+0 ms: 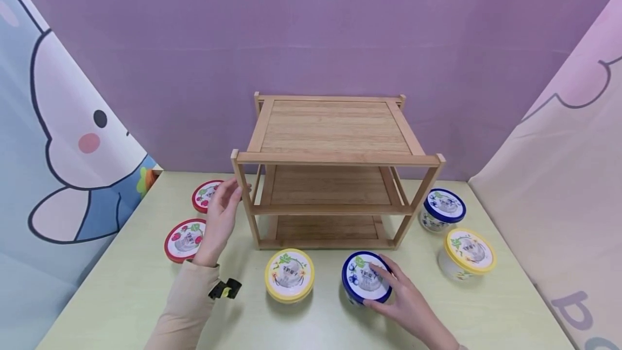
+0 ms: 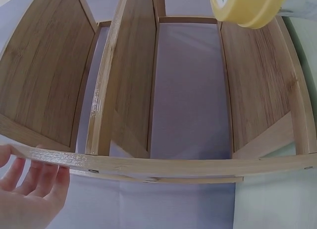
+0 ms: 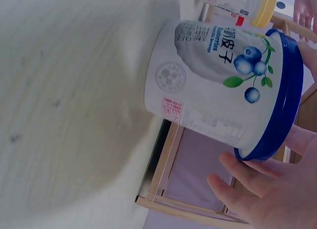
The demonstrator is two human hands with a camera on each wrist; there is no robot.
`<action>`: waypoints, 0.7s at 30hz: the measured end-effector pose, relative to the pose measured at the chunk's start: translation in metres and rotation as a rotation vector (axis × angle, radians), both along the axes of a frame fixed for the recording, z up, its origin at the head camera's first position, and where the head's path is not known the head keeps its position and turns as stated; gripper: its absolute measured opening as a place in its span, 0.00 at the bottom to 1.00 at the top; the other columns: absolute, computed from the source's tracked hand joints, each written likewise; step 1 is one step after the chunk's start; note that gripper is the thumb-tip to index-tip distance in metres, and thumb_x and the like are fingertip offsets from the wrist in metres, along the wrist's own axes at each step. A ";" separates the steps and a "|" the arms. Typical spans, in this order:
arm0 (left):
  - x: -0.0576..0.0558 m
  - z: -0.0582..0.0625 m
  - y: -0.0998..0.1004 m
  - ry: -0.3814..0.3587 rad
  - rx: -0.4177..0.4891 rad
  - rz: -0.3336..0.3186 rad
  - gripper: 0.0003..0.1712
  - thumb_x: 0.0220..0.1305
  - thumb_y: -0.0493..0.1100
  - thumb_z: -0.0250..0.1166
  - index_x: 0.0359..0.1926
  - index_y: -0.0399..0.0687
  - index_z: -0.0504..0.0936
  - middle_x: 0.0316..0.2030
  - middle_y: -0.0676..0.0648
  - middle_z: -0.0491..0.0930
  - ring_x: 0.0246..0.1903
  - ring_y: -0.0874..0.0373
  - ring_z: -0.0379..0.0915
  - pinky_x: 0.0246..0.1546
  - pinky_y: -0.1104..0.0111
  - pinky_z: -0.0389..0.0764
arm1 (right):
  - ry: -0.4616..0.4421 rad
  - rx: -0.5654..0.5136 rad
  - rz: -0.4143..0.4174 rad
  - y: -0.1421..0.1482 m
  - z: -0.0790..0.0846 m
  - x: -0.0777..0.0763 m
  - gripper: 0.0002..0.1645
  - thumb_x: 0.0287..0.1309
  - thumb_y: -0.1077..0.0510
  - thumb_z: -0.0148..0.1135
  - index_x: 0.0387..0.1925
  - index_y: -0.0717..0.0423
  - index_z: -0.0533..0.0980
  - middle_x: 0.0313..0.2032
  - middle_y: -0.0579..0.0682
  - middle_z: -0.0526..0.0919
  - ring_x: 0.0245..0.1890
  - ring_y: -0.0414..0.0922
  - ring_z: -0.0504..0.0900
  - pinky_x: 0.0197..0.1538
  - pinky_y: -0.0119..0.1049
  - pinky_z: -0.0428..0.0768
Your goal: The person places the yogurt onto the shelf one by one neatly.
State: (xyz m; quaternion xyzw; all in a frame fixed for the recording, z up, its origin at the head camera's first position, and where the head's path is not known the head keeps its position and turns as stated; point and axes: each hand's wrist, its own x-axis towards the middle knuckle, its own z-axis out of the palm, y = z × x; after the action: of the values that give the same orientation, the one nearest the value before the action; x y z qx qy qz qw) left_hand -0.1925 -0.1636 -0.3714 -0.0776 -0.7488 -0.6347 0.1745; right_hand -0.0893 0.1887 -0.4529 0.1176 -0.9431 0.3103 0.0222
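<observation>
A three-tier wooden rack (image 1: 340, 128) stands in the middle of the table. At its left front post, my left hand (image 1: 221, 226) holds the frame, fingers and thumb at the wood in the left wrist view. My right hand (image 1: 405, 304) grips a blue-lidded tub (image 1: 365, 280) by its lid, thumb on one side and fingers on the other. Blueberries are printed on the tub's white wall (image 3: 208, 80). Left of that tub, in front of the rack, stands a yellow-lidded tub (image 1: 289, 276).
Two red-lidded tubs, one nearer (image 1: 184, 240) and one farther (image 1: 205, 196), stand left of the rack, partly behind my left arm. On the right are another blue-lidded tub (image 1: 442, 209) and another yellow-lidded tub (image 1: 467, 254). A purple cloth (image 1: 311, 26) hangs behind.
</observation>
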 end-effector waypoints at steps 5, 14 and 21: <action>0.000 0.000 0.001 0.000 0.023 -0.001 0.20 0.66 0.42 0.47 0.55 0.35 0.65 0.48 0.36 0.72 0.46 0.67 0.67 0.47 0.79 0.69 | 0.043 -0.004 -0.039 -0.003 -0.004 -0.001 0.43 0.36 0.37 0.67 0.54 0.54 0.70 0.60 0.62 0.61 0.53 0.64 0.67 0.48 0.58 0.70; 0.000 -0.001 0.003 -0.025 0.022 0.011 0.20 0.67 0.43 0.47 0.56 0.37 0.64 0.48 0.38 0.71 0.50 0.61 0.66 0.52 0.73 0.67 | 0.142 -0.036 -0.091 -0.012 -0.008 0.000 0.41 0.35 0.42 0.70 0.53 0.55 0.71 0.58 0.63 0.63 0.51 0.64 0.69 0.46 0.57 0.71; 0.002 0.000 0.004 -0.040 0.021 -0.003 0.21 0.67 0.44 0.46 0.57 0.38 0.62 0.50 0.38 0.68 0.55 0.52 0.62 0.58 0.60 0.62 | 0.055 -0.019 -0.142 -0.017 -0.008 0.001 0.42 0.39 0.37 0.65 0.55 0.53 0.70 0.60 0.63 0.59 0.53 0.63 0.67 0.48 0.57 0.70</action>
State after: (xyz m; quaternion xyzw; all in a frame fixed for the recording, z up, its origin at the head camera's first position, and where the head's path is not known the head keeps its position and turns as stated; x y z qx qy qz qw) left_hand -0.1907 -0.1601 -0.3717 -0.0643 -0.7453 -0.6442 0.1594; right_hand -0.0882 0.1714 -0.4606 0.0585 -0.9451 0.3134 0.0711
